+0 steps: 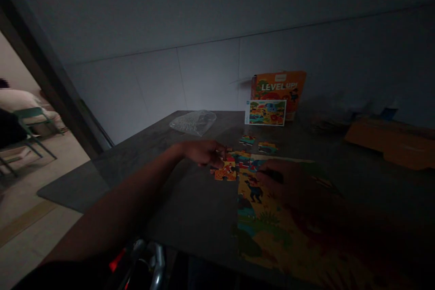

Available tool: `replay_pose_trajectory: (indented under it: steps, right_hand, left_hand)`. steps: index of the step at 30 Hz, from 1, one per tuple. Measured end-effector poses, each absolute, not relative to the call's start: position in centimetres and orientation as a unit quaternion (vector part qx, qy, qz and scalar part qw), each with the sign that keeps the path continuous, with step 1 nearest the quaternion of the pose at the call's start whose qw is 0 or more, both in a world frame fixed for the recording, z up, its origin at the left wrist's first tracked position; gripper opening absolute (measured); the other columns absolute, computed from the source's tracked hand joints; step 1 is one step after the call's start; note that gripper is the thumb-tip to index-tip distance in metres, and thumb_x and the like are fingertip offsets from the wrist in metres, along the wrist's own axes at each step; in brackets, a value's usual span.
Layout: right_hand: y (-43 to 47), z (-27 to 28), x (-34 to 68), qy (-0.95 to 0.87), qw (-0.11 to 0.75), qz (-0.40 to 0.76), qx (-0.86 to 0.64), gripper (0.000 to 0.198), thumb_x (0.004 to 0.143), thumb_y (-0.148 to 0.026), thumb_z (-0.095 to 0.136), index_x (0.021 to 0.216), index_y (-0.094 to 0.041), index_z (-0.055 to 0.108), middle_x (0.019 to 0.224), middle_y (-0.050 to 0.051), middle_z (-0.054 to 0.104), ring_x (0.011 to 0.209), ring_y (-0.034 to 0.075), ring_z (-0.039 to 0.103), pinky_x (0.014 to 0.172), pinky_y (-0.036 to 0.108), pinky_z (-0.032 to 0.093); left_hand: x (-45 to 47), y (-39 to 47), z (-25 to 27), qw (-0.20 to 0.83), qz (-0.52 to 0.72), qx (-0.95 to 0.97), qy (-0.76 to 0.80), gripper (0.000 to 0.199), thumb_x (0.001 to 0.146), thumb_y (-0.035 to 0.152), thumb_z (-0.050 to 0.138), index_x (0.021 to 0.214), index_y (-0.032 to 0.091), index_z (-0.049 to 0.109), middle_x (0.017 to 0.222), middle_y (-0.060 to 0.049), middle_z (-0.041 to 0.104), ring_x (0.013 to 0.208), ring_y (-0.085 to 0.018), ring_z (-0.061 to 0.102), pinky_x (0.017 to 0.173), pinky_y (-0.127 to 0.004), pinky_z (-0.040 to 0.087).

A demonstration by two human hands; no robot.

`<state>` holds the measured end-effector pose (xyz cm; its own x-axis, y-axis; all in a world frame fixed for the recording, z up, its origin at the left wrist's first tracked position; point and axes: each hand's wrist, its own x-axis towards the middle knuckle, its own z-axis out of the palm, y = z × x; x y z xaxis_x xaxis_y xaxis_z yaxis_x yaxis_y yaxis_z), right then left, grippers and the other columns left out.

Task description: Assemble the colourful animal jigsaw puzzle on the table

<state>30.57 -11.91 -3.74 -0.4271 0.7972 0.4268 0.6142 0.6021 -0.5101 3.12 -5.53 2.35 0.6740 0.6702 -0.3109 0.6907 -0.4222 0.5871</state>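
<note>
My left hand [203, 152] reaches over the table from the left, thumb and index finger closed on an orange and red puzzle piece [225, 173]. This piece lies by the upper left corner of a partly assembled jigsaw puzzle [268, 231] with animals on a yellow ground. My right hand [287, 181], in deep shadow, lies over the puzzle's upper part. Its fingers are bent together, with the tips by a blue part of the top row; what they hold, if anything, is hidden. Beyond the puzzle lie two loose pieces, one puzzle piece [247, 140] left of another puzzle piece [268, 147].
An orange "LEVEL UP!" box [295, 86] stands against the wall, a picture card [265, 113] leaning before it. A clear plastic bag [193, 122] lies at the back left. An orange cardboard piece [390, 142] is at the right. The grey table's [163, 208] front edge is close.
</note>
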Motion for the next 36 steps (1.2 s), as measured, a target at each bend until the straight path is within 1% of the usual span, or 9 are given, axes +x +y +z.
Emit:
replay_pose_trajectory:
  steps: [5,7,9,12,14,22,27,31,36]
  right_hand:
    - [-12.1,-3.7,30.7,-0.848,0.313,0.137,-0.405,0.031,0.091,-0.039,0.050,0.078,-0.019,0.069,0.075,0.005,0.067,0.067,0.018,0.059,0.063,0.030,0.040]
    - [-12.1,-3.8,30.8,-0.854,0.310,0.133,-0.397,0.028,0.091,-0.035,0.050,0.079,-0.019,0.069,0.076,0.005,0.066,0.069,0.018,0.059,0.064,0.030,0.041]
    - [-12.1,-3.9,30.8,-0.858,0.307,0.125,-0.393,0.025,0.091,-0.032,0.051,0.081,-0.018,0.069,0.078,0.005,0.066,0.071,0.018,0.060,0.065,0.030,0.041]
    - [-12.0,-4.1,30.8,-0.867,0.302,0.109,-0.381,0.022,0.092,-0.027,0.052,0.081,-0.018,0.069,0.079,0.006,0.066,0.073,0.018,0.059,0.067,0.030,0.042]
    - [-11.9,-4.2,30.8,-0.872,0.299,0.104,-0.372,0.021,0.092,-0.025,0.053,0.081,-0.017,0.068,0.079,0.006,0.065,0.074,0.019,0.059,0.068,0.030,0.042]
    - [-11.8,-4.2,30.9,-0.880,0.289,0.095,-0.364,0.019,0.093,-0.022,0.053,0.082,-0.017,0.067,0.082,0.006,0.064,0.076,0.019,0.058,0.069,0.030,0.042]
    - [-12.0,-4.0,30.8,-0.878,0.282,0.099,-0.374,0.021,0.092,-0.021,0.052,0.079,-0.016,0.067,0.081,0.007,0.063,0.076,0.019,0.058,0.068,0.030,0.041]
    - [-12.2,-3.8,30.9,-0.878,0.282,0.104,-0.373,0.019,0.092,-0.020,0.052,0.080,-0.017,0.067,0.080,0.006,0.063,0.075,0.019,0.058,0.066,0.029,0.041]
    - [-12.0,-4.0,30.9,-0.881,0.293,0.096,-0.359,0.016,0.089,-0.017,0.053,0.082,-0.017,0.068,0.084,0.007,0.065,0.077,0.020,0.059,0.066,0.029,0.042]
  left_hand:
    - [4.0,-5.6,1.6,0.315,0.017,0.863,0.394,0.020,0.089,0.027,0.067,0.099,0.017,0.053,0.076,0.000,0.062,0.065,-0.014,0.059,0.057,-0.022,0.043]
    - [4.0,-5.4,1.3,0.291,0.031,0.875,0.385,0.024,0.088,0.028,0.069,0.101,0.016,0.053,0.076,0.000,0.063,0.065,-0.015,0.060,0.058,-0.022,0.042]
    - [3.9,-5.2,1.1,0.265,0.045,0.889,0.370,0.024,0.088,0.029,0.071,0.102,0.015,0.057,0.078,0.000,0.064,0.067,-0.015,0.060,0.061,-0.022,0.042]
    - [4.1,-5.1,1.1,0.235,0.060,0.910,0.336,0.013,0.092,0.023,0.064,0.101,0.014,0.067,0.090,-0.003,0.069,0.077,-0.015,0.062,0.069,-0.022,0.043]
    - [4.3,-5.2,1.1,0.226,0.066,0.918,0.318,0.019,0.096,0.017,0.056,0.107,0.014,0.071,0.094,-0.005,0.072,0.080,-0.015,0.063,0.071,-0.021,0.044]
    - [4.8,-5.0,0.3,0.189,0.082,0.932,0.298,0.032,0.093,0.006,0.052,0.111,0.016,0.077,0.099,-0.005,0.077,0.081,-0.014,0.067,0.072,-0.020,0.045]
    - [4.7,-4.8,0.0,0.170,0.075,0.934,0.305,0.033,0.094,0.009,0.051,0.114,0.016,0.076,0.097,-0.005,0.077,0.077,-0.014,0.066,0.068,-0.020,0.044]
    - [4.8,-4.9,0.1,0.157,0.073,0.935,0.309,0.028,0.094,0.011,0.052,0.107,0.014,0.077,0.090,-0.005,0.076,0.073,-0.014,0.064,0.066,-0.021,0.041]
    - [4.7,-4.8,0.2,0.148,0.091,0.932,0.319,0.028,0.094,0.018,0.060,0.118,0.016,0.072,0.092,-0.005,0.076,0.074,-0.015,0.066,0.066,-0.021,0.042]
